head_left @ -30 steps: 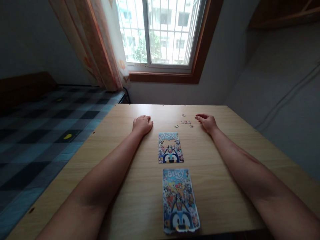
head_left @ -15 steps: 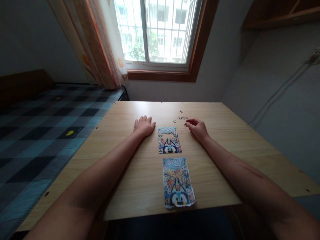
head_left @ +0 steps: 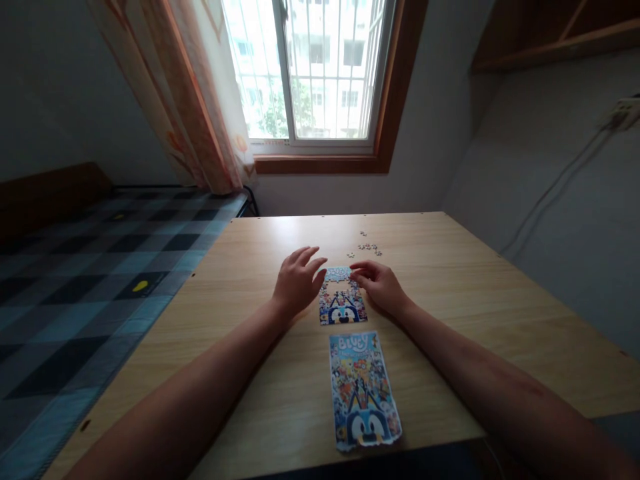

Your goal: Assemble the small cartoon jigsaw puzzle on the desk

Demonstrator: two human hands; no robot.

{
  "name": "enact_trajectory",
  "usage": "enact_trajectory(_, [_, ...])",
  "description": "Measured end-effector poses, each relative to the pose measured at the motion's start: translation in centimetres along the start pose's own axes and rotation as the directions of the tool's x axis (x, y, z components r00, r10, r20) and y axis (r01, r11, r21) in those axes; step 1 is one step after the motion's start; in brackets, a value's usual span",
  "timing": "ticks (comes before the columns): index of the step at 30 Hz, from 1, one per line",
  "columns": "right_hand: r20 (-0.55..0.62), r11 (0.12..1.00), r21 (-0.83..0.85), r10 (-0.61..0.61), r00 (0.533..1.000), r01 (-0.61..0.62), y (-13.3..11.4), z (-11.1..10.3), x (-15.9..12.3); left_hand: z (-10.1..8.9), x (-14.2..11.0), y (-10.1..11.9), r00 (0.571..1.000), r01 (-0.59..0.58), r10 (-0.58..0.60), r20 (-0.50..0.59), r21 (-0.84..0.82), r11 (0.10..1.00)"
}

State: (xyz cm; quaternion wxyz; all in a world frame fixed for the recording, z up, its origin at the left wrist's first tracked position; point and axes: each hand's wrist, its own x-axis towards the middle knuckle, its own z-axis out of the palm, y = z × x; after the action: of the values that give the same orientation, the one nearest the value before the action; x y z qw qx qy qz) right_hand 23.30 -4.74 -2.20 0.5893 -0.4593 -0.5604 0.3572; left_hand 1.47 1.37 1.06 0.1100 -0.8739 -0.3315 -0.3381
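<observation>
A partly assembled jigsaw puzzle (head_left: 343, 313) lies flat on the table, with a bare gap in its upper middle where wood shows. Over its upper right edge, my right hand (head_left: 381, 285) has thumb and fingers pinched together on a small puzzle piece, mostly hidden by the fingertips. My left hand (head_left: 299, 280) is raised at the puzzle's left edge, fingers apart and holding nothing. Below the puzzle lies a picture sheet (head_left: 364, 393) marked "Bluey", with a torn bottom edge, showing the same blue dog. Several loose puzzle pieces (head_left: 368, 247) are scattered beyond the puzzle.
The wooden table (head_left: 465, 320) reaches toward a barred window (head_left: 330, 80). A bed with a checked cover (head_left: 100, 287) stands along the left side. At the right wall, a cable (head_left: 555, 177) hangs from a socket.
My right hand has moved left and nearer, from the loose pieces to the puzzle. My left hand has lifted off the table and shifted right to the puzzle's edge. The view has tilted slightly up.
</observation>
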Motion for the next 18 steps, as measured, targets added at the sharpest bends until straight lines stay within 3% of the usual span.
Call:
enact_trajectory(3, [0.047, 0.997, -0.064, -0.034, 0.998, 0.037, -0.8, 0.0, -0.7, -0.9, 0.2, 0.8, 0.971, -0.22, 0.219, -0.093, 0.001, 0.976])
enact_trajectory(7, [0.063, 0.963, -0.249, -0.087, 0.994, 0.101, -2.1, 0.3, -1.5, -1.2, 0.2, 1.0, 0.931, -0.361, 0.352, -0.101, -0.099, 0.927])
enact_trajectory(12, [0.119, 0.936, -0.33, -0.091, 0.989, 0.126, -2.5, 0.7, -1.9, -0.7, 0.0, 0.8, 0.926, -0.371, 0.376, -0.04, -0.283, 0.884])
enact_trajectory(18, [0.164, 0.962, -0.258, -0.044, 0.985, 0.086, -2.6, 0.9, -2.0, -1.0, 0.1, 1.6, 0.908, -0.398, 0.418, -0.017, -0.338, 0.853])
